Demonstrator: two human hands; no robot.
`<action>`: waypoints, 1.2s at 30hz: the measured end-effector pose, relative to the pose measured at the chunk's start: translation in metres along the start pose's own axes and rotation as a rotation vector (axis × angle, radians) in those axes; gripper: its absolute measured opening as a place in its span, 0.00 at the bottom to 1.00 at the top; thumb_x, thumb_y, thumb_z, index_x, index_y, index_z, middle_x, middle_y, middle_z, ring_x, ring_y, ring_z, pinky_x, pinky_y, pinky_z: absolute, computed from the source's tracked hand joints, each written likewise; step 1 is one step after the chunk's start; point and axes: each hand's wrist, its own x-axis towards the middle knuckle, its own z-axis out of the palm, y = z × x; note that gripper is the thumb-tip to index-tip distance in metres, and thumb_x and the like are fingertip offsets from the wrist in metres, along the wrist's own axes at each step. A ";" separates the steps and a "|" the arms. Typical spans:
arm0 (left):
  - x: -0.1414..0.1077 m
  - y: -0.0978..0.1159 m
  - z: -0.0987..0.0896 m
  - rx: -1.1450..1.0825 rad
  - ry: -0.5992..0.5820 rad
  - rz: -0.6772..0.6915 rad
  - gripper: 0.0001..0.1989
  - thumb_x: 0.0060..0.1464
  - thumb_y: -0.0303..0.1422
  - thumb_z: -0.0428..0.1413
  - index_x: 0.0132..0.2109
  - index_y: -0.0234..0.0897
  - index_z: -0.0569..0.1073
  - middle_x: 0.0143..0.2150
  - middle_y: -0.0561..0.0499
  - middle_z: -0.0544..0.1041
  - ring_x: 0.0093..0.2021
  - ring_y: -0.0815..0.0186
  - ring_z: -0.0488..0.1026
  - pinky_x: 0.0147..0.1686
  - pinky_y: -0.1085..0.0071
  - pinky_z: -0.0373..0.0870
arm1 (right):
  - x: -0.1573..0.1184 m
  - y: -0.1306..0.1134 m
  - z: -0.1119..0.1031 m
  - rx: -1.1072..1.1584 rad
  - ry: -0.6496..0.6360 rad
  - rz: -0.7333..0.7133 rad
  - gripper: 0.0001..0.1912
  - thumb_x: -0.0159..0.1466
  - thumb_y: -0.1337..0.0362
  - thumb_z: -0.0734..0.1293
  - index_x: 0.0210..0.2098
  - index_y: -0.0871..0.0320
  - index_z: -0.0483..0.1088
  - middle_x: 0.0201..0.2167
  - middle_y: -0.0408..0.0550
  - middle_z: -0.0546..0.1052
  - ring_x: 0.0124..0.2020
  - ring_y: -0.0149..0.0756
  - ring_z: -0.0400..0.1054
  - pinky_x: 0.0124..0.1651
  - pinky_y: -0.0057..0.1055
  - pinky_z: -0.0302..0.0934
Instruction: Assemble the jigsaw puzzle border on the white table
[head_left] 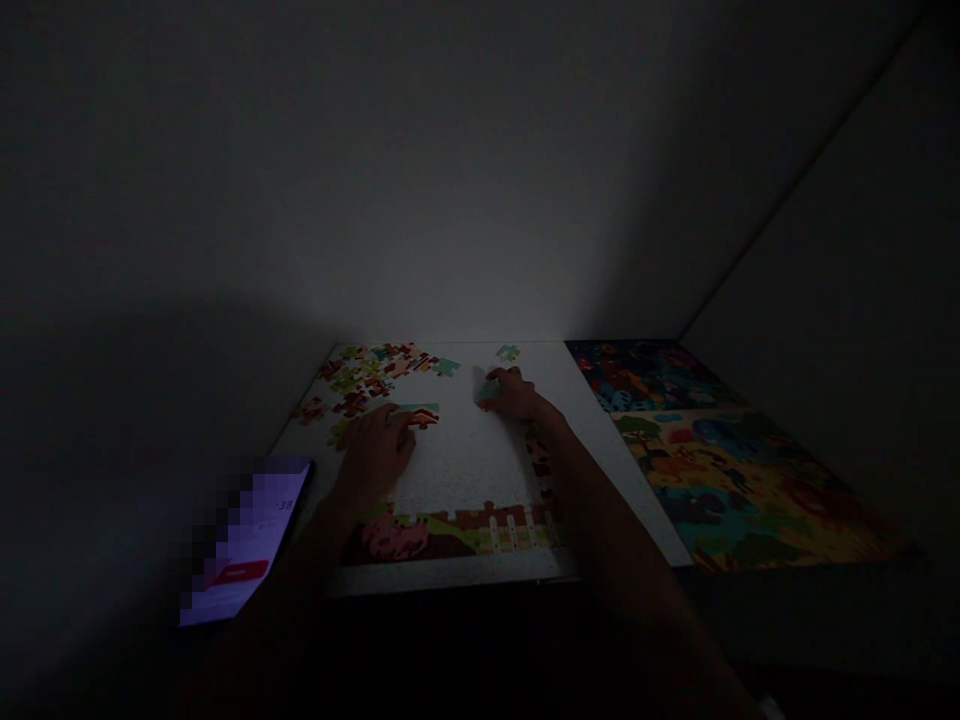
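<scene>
"What have I got in the hands?"

"Right hand (514, 392) – fingers curled, pinching a teal jigsaw piece (487, 392) on the white puzzle board (465, 470). Left hand (375, 450) lies open, fingertips at a red-and-teal piece (421, 418)."

"Around them?"

"Loose pieces (352, 385) far left, assembled border (457, 530) nearest me, colourful picture sheet (720, 470) right, phone (247, 540) left – dim light."

White puzzle board (622, 490), brightly lit, dark surroundings. Loose jigsaw pieces (352, 380) scattered toward far left corner; assembled border strip (457, 530) along near edge. Colourful printed picture sheet (720, 460) lies against right edge. Phone (255, 540) just left of board, screen lit, partly pixelated.
</scene>
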 end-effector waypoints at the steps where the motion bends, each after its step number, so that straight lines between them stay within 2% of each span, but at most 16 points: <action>1: 0.002 0.003 0.000 -0.016 -0.008 0.010 0.17 0.61 0.33 0.48 0.53 0.42 0.75 0.56 0.42 0.72 0.57 0.52 0.68 0.57 0.53 0.63 | 0.001 0.001 0.001 0.015 0.017 -0.003 0.34 0.54 0.58 0.75 0.58 0.56 0.64 0.55 0.57 0.66 0.55 0.49 0.65 0.59 0.46 0.55; 6: 0.014 0.011 0.002 -0.079 -0.051 0.029 0.15 0.62 0.34 0.48 0.51 0.43 0.76 0.56 0.45 0.73 0.57 0.55 0.68 0.58 0.56 0.63 | 0.007 0.004 0.007 0.248 0.049 -0.091 0.22 0.57 0.64 0.71 0.50 0.59 0.66 0.44 0.50 0.73 0.43 0.37 0.69 0.47 0.33 0.63; 8: 0.017 0.011 0.003 -0.084 -0.053 0.034 0.14 0.61 0.33 0.49 0.50 0.43 0.76 0.55 0.46 0.74 0.56 0.56 0.69 0.57 0.57 0.64 | 0.008 0.004 0.009 0.361 0.050 -0.119 0.17 0.58 0.64 0.68 0.47 0.59 0.67 0.38 0.46 0.74 0.37 0.33 0.68 0.41 0.30 0.64; 10: 0.018 0.011 0.006 -0.086 -0.054 0.036 0.14 0.61 0.33 0.50 0.50 0.43 0.76 0.54 0.46 0.74 0.55 0.56 0.69 0.57 0.57 0.64 | 0.009 0.004 0.011 0.441 0.039 -0.134 0.16 0.58 0.63 0.68 0.46 0.59 0.68 0.34 0.43 0.73 0.32 0.31 0.67 0.37 0.29 0.63; 13: 0.017 0.009 0.010 -0.085 -0.036 0.023 0.14 0.61 0.34 0.50 0.51 0.44 0.76 0.55 0.46 0.73 0.55 0.56 0.69 0.57 0.57 0.65 | 0.009 0.002 0.012 0.525 -0.018 -0.165 0.18 0.58 0.63 0.67 0.47 0.60 0.69 0.30 0.42 0.73 0.29 0.30 0.66 0.35 0.28 0.62; 17: 0.015 0.007 0.015 -0.107 -0.029 -0.005 0.15 0.61 0.35 0.51 0.52 0.44 0.76 0.56 0.46 0.72 0.57 0.54 0.68 0.58 0.55 0.64 | 0.009 -0.001 0.013 0.581 -0.058 -0.215 0.11 0.56 0.61 0.67 0.36 0.60 0.72 0.28 0.42 0.73 0.29 0.30 0.64 0.35 0.28 0.60; 23: 0.014 0.006 0.017 -0.155 -0.031 -0.046 0.15 0.60 0.35 0.53 0.52 0.47 0.76 0.57 0.48 0.72 0.58 0.55 0.67 0.58 0.54 0.62 | 0.007 -0.013 0.020 0.699 -0.062 -0.141 0.15 0.52 0.55 0.70 0.34 0.59 0.70 0.25 0.39 0.70 0.24 0.28 0.60 0.29 0.27 0.56; 29: 0.013 0.010 0.015 -0.145 -0.027 -0.064 0.14 0.60 0.35 0.53 0.50 0.47 0.77 0.57 0.47 0.72 0.57 0.53 0.67 0.57 0.53 0.63 | 0.002 -0.025 0.025 0.737 -0.051 -0.166 0.19 0.51 0.50 0.70 0.33 0.58 0.69 0.24 0.39 0.68 0.23 0.27 0.58 0.29 0.28 0.55; 36: 0.013 0.007 0.017 -0.180 -0.022 -0.046 0.13 0.60 0.35 0.53 0.50 0.48 0.77 0.56 0.47 0.73 0.56 0.54 0.68 0.57 0.54 0.64 | 0.004 -0.026 0.030 0.739 -0.016 -0.152 0.19 0.50 0.50 0.70 0.32 0.58 0.69 0.24 0.39 0.68 0.24 0.27 0.57 0.29 0.28 0.54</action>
